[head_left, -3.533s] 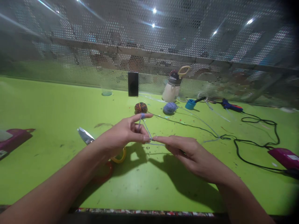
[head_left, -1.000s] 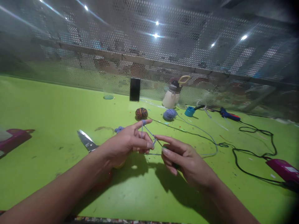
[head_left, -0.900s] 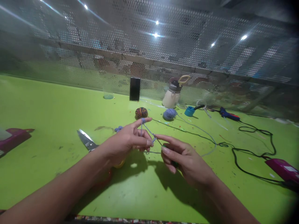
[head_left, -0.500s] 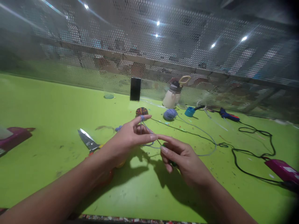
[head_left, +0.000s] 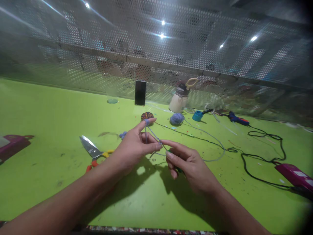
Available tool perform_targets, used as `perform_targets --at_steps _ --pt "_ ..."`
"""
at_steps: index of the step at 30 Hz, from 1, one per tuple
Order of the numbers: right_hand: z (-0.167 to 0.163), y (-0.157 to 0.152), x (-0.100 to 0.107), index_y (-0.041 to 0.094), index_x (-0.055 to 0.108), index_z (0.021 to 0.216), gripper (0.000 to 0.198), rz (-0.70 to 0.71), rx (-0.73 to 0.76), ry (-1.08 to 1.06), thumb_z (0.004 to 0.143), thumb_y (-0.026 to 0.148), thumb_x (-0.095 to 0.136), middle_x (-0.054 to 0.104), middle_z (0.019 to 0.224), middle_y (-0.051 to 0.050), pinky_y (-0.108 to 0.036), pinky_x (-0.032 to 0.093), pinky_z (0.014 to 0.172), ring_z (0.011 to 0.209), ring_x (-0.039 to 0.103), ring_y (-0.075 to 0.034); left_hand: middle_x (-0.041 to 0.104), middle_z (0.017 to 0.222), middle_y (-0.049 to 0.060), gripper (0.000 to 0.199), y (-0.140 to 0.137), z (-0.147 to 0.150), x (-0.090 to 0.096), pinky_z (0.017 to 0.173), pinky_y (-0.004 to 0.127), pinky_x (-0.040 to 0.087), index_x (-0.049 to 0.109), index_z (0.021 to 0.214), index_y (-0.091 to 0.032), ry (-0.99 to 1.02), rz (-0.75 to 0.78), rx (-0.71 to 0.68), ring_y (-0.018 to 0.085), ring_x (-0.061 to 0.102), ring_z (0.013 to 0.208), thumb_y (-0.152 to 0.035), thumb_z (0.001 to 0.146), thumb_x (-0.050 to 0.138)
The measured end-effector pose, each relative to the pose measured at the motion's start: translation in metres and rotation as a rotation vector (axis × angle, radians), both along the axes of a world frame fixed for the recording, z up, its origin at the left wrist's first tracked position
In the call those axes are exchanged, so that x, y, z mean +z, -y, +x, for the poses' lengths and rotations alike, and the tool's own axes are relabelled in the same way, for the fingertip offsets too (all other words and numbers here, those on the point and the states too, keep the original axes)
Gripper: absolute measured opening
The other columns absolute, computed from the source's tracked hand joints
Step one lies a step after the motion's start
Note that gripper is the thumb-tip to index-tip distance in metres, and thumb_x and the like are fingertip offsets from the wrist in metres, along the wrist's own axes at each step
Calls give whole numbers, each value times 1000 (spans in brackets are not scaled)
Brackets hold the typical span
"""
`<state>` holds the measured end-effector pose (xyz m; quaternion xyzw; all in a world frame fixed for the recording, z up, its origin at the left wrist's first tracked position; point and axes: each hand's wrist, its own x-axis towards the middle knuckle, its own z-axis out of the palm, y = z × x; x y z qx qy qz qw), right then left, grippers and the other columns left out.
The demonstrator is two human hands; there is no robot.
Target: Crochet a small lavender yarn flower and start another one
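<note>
Blue-purple yarn [head_left: 152,132] loops around the index finger of my left hand [head_left: 133,143], whose thumb and another finger pinch the strand lower down. My right hand [head_left: 189,163] grips a crochet hook [head_left: 164,148]; part of its green handle shows under the fingers. The hook's tip meets the yarn at my left fingertips. A strand runs right and curves back to the blue-purple yarn ball [head_left: 177,118]. Behind my left hand sit a multicoloured yarn ball [head_left: 147,116] and a small blue-purple yarn piece [head_left: 123,135], partly hidden.
Scissors [head_left: 91,149] lie open-bladed beside my left forearm. Farther back stand a phone [head_left: 140,93], a bottle [head_left: 178,101] and a blue tape roll [head_left: 197,116]. A glue gun [head_left: 238,119], black cord [head_left: 249,168] and magenta device [head_left: 294,174] lie right; another magenta object [head_left: 16,147] lies left.
The hook's tip and the yarn at my left fingertips have shifted slightly, and the lower yarn loop looks smaller. The whole view has moved a little. Both hands keep their hold.
</note>
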<state>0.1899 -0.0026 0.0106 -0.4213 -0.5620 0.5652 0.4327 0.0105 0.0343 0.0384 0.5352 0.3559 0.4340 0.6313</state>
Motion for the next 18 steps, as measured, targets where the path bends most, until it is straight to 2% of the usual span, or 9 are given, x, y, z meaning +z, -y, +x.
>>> perform_targets --at_steps 4,9,18 --pt "0 1 0 24 56 131 42 11 -11 26 89 26 59 47 62 6 -23 40 49 48 47 -7 66 68 -2 90 -1 -3 -1 67 28 42 33 143 -17 -13 -25 -55 13 59 64 -13 66 79" --pt "2 3 3 25 53 135 42 98 21 169 93 26 52 43 63 6 -24 40 50 49 45 -8 67 72 -1 90 -4 -10 -1 69 28 42 31 144 -22 19 -103 -137 13 61 68 -13 68 80" --pt "13 1 10 28 56 132 37 252 88 366 95 23 49 46 62 5 -24 36 50 51 41 -9 66 74 0 96 -6 -14 4 69 28 44 27 146 -18 33 -107 -178 13 61 68 -7 67 79"
